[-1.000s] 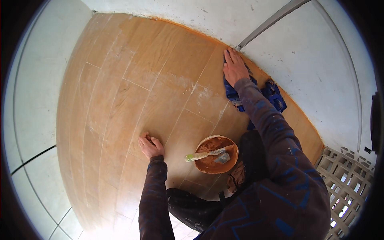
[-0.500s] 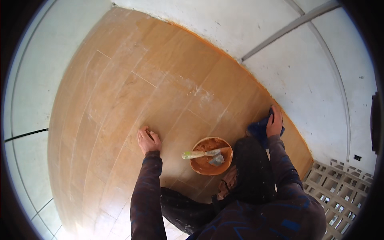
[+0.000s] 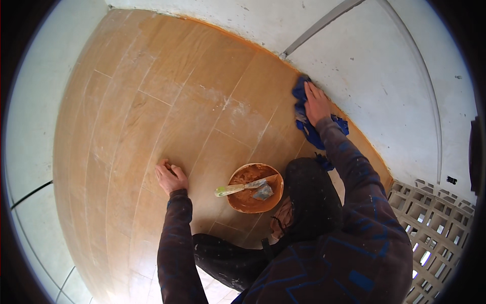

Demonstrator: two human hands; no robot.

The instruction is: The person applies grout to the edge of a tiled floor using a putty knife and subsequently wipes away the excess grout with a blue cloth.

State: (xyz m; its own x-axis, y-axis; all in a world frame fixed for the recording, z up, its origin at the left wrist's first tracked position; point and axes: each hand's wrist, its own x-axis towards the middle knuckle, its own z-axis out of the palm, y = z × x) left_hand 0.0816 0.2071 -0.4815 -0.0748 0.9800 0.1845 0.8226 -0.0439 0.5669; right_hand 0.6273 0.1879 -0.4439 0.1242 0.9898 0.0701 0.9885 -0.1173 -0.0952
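Note:
My right hand [image 3: 317,104] presses a crumpled blue rag [image 3: 310,130] onto the floor, close along the foot of the white wall. Part of the rag trails back under my right forearm. On the wood-look floor to the left rests my left hand [image 3: 171,177], its fingers curled inward; whatever may lie in them is hidden. Between my arms stands a round bowl [image 3: 234,201] of orange-brown paste. A putty knife [image 3: 230,190] lies across it, its pale handle over the left rim and its smeared blade inside.
An orange-brown line of filler [image 3: 248,41] runs where the floor meets the white wall [image 3: 364,81]. Pale dusty smears [image 3: 238,109] mark the floor planks. A pierced block screen [image 3: 430,228] stands at the lower right. My bent knee [image 3: 311,187] is just right of the bowl.
My right hand has slid the blue rag forward along the wall's foot, and the rag is more spread out. The view has shifted slightly. My left hand stays on the floor.

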